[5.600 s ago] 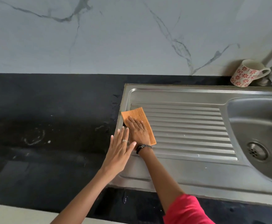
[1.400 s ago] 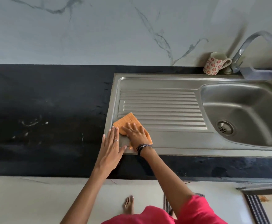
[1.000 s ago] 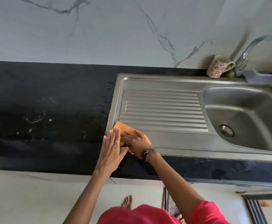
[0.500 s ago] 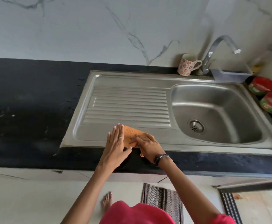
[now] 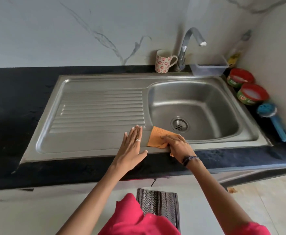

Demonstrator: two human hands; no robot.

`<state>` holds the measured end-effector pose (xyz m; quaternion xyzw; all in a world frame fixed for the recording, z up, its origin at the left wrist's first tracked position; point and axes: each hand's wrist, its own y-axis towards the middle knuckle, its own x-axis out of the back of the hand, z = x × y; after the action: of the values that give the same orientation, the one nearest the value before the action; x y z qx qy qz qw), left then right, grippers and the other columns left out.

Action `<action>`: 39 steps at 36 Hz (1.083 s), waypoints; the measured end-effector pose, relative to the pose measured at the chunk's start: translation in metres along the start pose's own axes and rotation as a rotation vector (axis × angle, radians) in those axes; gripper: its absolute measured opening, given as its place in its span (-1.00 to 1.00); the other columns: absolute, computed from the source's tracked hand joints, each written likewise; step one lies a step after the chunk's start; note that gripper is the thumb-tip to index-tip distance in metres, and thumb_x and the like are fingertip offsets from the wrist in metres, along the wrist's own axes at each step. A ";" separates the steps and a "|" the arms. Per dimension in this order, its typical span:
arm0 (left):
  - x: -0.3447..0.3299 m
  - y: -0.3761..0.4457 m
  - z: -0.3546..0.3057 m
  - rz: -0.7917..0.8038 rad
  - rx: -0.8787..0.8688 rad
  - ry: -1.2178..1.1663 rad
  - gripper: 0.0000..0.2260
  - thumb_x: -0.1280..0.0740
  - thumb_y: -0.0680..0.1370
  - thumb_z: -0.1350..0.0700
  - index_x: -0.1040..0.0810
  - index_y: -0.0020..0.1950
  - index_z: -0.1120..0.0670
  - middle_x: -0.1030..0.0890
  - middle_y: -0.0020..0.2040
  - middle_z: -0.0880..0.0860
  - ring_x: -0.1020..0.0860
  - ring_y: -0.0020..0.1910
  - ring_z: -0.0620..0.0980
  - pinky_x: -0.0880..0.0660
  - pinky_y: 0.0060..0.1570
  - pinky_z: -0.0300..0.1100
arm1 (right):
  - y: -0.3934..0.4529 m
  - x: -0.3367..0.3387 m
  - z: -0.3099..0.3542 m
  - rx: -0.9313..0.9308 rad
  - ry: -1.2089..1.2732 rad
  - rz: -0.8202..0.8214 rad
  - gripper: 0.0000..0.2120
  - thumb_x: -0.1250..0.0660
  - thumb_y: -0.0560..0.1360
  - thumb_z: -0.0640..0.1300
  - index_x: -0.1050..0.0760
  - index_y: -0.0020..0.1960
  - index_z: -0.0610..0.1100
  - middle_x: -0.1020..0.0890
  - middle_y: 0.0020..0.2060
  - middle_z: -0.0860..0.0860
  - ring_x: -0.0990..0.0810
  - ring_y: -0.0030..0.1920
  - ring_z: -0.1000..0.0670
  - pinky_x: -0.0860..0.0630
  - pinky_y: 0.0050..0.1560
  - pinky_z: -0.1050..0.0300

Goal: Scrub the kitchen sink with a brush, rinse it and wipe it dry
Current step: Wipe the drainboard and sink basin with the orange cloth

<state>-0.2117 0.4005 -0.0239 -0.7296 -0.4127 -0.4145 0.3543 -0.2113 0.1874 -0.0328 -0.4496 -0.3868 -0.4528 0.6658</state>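
A stainless steel sink [image 5: 91, 146] with a ribbed drainboard on the left and a basin [image 5: 206, 106] on the right is set in a black counter. An orange cloth [image 5: 157, 136] lies on the sink's front rim, near the basin's front left corner. My right hand [image 5: 177, 145] presses down on the cloth with fingers spread over it. Just left of the cloth, my left hand [image 5: 132, 148] rests flat on the front rim, fingers straight. A blue brush [image 5: 271, 119] lies on the counter to the right of the sink.
A curved tap [image 5: 188, 46] stands behind the basin, with a flowered mug [image 5: 163, 63] to its left and a clear plastic tub [image 5: 208, 68] to its right. Two red-lidded round tins [image 5: 247, 89] sit by the right wall. A striped mat [image 5: 157, 202] lies on the floor.
Both hands and the cloth have slid to the right along the sink's front rim, from the drainboard's left corner to the basin's front left corner. My view has shifted right too.
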 end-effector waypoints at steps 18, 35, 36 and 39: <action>-0.008 0.080 0.015 -0.074 -0.004 -0.011 -0.43 -0.05 0.65 0.02 0.22 0.51 0.12 0.36 0.46 0.06 0.30 0.47 -0.05 0.38 0.36 -0.14 | 0.047 -0.017 -0.018 0.015 0.034 0.165 -0.54 -0.09 0.54 0.00 -0.23 0.42 0.28 -0.24 0.47 0.18 -0.32 0.41 0.07 -0.18 0.40 -0.03; 0.018 0.185 0.036 -0.100 0.016 -0.029 -0.46 0.02 0.61 -0.05 0.06 0.53 0.12 0.14 0.54 0.11 0.14 0.53 0.03 0.28 0.41 -0.12 | 0.159 -0.009 0.028 -0.175 0.669 0.128 -0.59 -0.09 0.62 -0.08 -0.27 0.45 0.11 0.10 0.54 -0.01 -0.34 0.39 -0.20 -0.35 0.27 0.04; 0.020 0.190 0.037 -0.096 0.010 -0.022 -0.48 -0.03 0.64 -0.02 0.08 0.53 0.11 0.16 0.54 0.10 0.15 0.53 0.02 0.28 0.42 -0.10 | 0.164 -0.008 0.030 -0.186 0.681 0.120 -0.58 -0.08 0.62 -0.09 -0.25 0.46 0.10 0.10 0.54 -0.01 -0.35 0.38 -0.20 -0.36 0.26 0.04; 0.027 0.205 0.040 -0.079 0.009 -0.014 -0.46 -0.08 0.64 0.02 0.10 0.53 0.10 0.20 0.54 0.09 0.17 0.53 0.03 0.26 0.44 -0.07 | 0.177 -0.006 0.033 -0.222 0.702 0.109 -0.56 -0.07 0.62 -0.09 -0.20 0.48 0.11 0.10 0.54 0.03 -0.36 0.37 -0.20 -0.37 0.22 0.05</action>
<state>-0.0072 0.3595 -0.0515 -0.7141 -0.4454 -0.4212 0.3379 -0.0486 0.2534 -0.0723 -0.3564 -0.0587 -0.5824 0.7283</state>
